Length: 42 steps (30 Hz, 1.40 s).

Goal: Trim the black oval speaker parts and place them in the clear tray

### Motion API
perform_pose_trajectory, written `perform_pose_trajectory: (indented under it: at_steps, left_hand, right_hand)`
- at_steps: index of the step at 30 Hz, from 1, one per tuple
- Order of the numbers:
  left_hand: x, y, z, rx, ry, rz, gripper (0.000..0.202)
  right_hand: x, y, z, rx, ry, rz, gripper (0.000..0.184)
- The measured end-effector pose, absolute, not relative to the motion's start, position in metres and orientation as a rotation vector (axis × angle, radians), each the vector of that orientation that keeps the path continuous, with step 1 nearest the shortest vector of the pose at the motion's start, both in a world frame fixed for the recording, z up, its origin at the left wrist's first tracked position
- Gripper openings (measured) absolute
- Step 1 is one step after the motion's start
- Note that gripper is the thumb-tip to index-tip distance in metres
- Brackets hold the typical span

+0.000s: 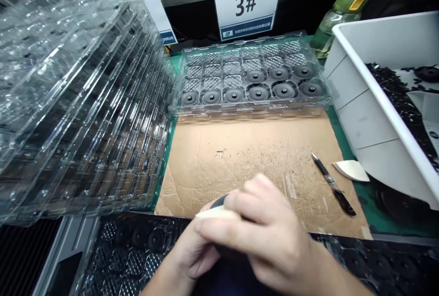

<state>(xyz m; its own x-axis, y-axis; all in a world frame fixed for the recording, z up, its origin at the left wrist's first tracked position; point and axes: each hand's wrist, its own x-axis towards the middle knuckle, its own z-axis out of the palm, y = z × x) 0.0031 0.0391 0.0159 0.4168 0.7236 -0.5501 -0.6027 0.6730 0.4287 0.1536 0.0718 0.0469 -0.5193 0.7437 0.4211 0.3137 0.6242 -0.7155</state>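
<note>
Both hands meet low in the middle, over the near edge of a brown cardboard sheet (247, 154). My right hand (267, 236) lies on top, fingers curled, and presses a pale strip (216, 214) against a round black part (219, 201). My left hand (192, 255) sits underneath and cups the same black part from below; most of the part is hidden by the fingers. Behind the cardboard stands a clear plastic tray (250, 104) whose near rows hold several round black parts (284, 90).
A tall leaning stack of clear trays (78, 104) fills the left. A white bin (380, 118) with black parts stands on the right. A black knife (334, 190) and a pale scrap (351, 170) lie on the cardboard's right edge. More trays with black parts (137, 245) lie nearest me.
</note>
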Motion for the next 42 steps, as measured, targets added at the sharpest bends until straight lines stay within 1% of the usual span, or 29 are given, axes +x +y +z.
perform_pose_trajectory:
  at_steps: [2, 4, 6, 9, 11, 13, 16, 18, 20, 21, 23, 26, 29, 31, 33, 34, 38, 42]
  left_hand:
    - [-0.004, 0.039, 0.012, 0.165, 0.745, 0.850, 0.045]
    - [-0.013, 0.039, 0.009, 0.147, 0.684, 0.869, 0.053]
    - [-0.020, 0.038, 0.007, 0.130, 0.626, 0.878, 0.055]
    - [-0.025, 0.038, 0.004, 0.112, 0.586, 0.896, 0.054]
    - [-0.026, 0.039, 0.003, 0.099, 0.569, 0.896, 0.054]
    - [-0.026, 0.040, 0.002, 0.100, 0.551, 0.890, 0.053]
    - [-0.028, 0.042, 0.004, 0.126, 0.516, 0.899, 0.054]
    - [-0.029, 0.040, 0.005, 0.145, 0.538, 0.905, 0.051]
    - [-0.032, 0.036, 0.004, 0.157, 0.606, 0.948, 0.042]
    - [-0.034, 0.033, 0.003, 0.162, 0.641, 0.976, 0.039]
    - [-0.040, 0.025, 0.001, 0.157, 0.686, 1.030, 0.042]
    - [-0.049, 0.014, -0.001, 0.136, 0.682, 1.058, 0.053]
    - [-0.052, 0.005, 0.003, 0.128, 0.601, 1.072, 0.052]
    - [-0.050, 0.001, 0.007, 0.137, 0.526, 1.057, 0.051]
    - [-0.047, -0.004, 0.011, 0.145, 0.470, 1.038, 0.051]
    - [-0.046, -0.007, 0.012, 0.147, 0.455, 1.032, 0.051]
    - [-0.039, -0.020, 0.019, 0.161, 0.446, 1.033, 0.048]
    - [-0.032, -0.036, 0.025, 0.253, 0.451, 1.053, 0.047]
  right_hand:
    - [0.159, 0.077, 0.034, -0.909, -1.997, 0.831, 0.033]
    - [0.165, 0.080, 0.012, -1.120, -1.858, 0.885, 0.029]
    - [0.169, 0.078, -0.017, -1.257, -1.821, 0.918, 0.028]
    - [0.167, 0.064, -0.059, -1.233, -1.940, 0.947, 0.032]
    - [0.165, 0.057, -0.071, -1.218, -1.981, 0.956, 0.032]
    - [0.164, 0.055, -0.062, -1.238, -1.974, 0.959, 0.031]
    - [0.156, 0.062, -0.014, -1.259, -1.862, 0.884, 0.030]
    - [0.144, 0.067, 0.020, -1.120, -1.861, 0.771, 0.035]
    - [0.130, 0.072, 0.039, -0.937, -2.002, 0.724, 0.035]
    - [0.125, 0.074, 0.040, -0.916, -2.059, 0.749, 0.034]
    - [0.122, 0.080, 0.026, -1.046, -2.069, 0.865, 0.029]
    - [0.129, 0.086, -0.022, -1.261, -1.998, 1.014, 0.023]
    - [0.134, 0.081, -0.065, -1.316, -1.964, 1.003, 0.027]
    - [0.136, 0.074, -0.078, -1.367, -1.910, 0.962, 0.034]
    - [0.138, 0.066, -0.076, -1.401, -1.850, 0.930, 0.040]
    - [0.140, 0.062, -0.071, -1.405, -1.827, 0.930, 0.040]
    - [0.148, 0.044, -0.047, -1.355, -1.796, 1.018, 0.031]
    - [0.153, 0.021, -0.040, -1.278, -1.821, 1.125, 0.027]
